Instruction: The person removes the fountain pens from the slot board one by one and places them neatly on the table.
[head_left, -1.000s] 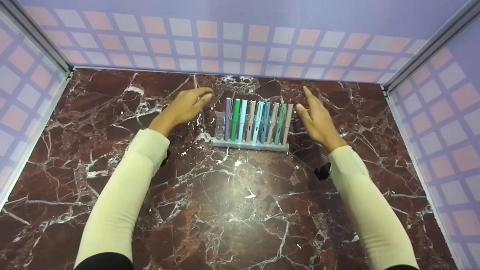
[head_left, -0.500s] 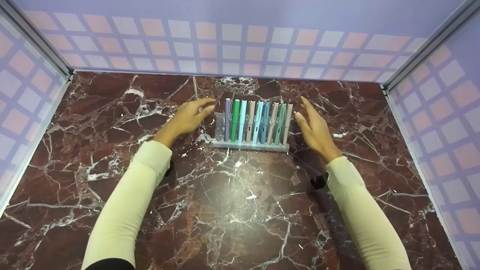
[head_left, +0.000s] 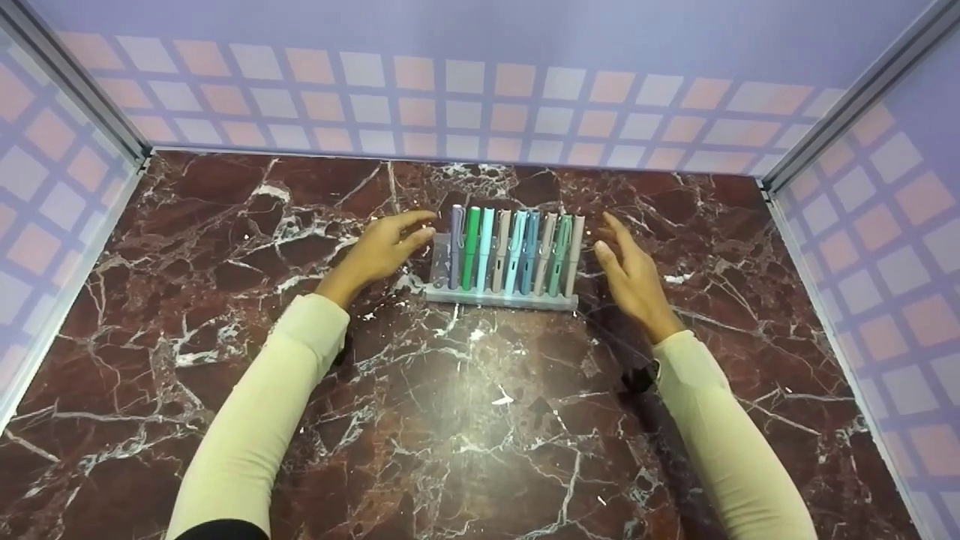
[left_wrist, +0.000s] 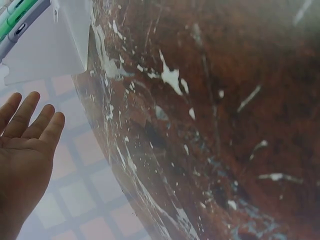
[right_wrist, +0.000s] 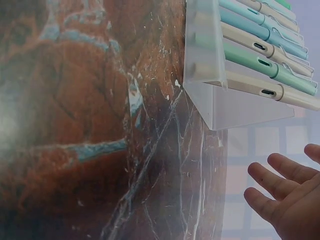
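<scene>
Grip: both hands were relaxed, fingers extended and loosely spread, thumbs held off from the forefingers. Left hand [head_left: 382, 244] was just beside the left end of the pen rack [head_left: 502, 300], right hand [head_left: 632, 274] just beside its right end. I could see a gap on each side, so neither was touching. Palms faced roughly inward.
Tabletop: dark red-brown marble pattern [head_left: 367, 457], white veins, bright glare patch in front of the rack.
Back wall: pale purple [head_left: 480, 30], rows of pink and white squares along its lower part.
Side panels: same squares, left panel [head_left: 52, 180] and right panel [head_left: 911, 225].
Corner posts: grey, left post [head_left: 79, 90] and right post [head_left: 855, 97], both running down to the table's far corners.
Sleeves: pale cream, left sleeve [head_left: 247, 405] and right sleeve [head_left: 720, 427], black band [head_left: 225, 530] at the left one's near end.
Rack location: on the table between the two hands, nearer the back wall than the person. Clear or frosted plastic, ledge toward the person, sheet behind the pens.
Pens: nine in one row, roughly upright. Left to right: purple-grey pen [head_left: 456, 247], green, light blue, taupe, light blue, darker blue, taupe, grey-green, taupe pen [head_left: 575, 255].
Nearest pens: purple-grey for the left hand, end taupe for the right.
Barrel slots: small dark ovals [right_wrist: 268, 92] on several pens.
</scene>
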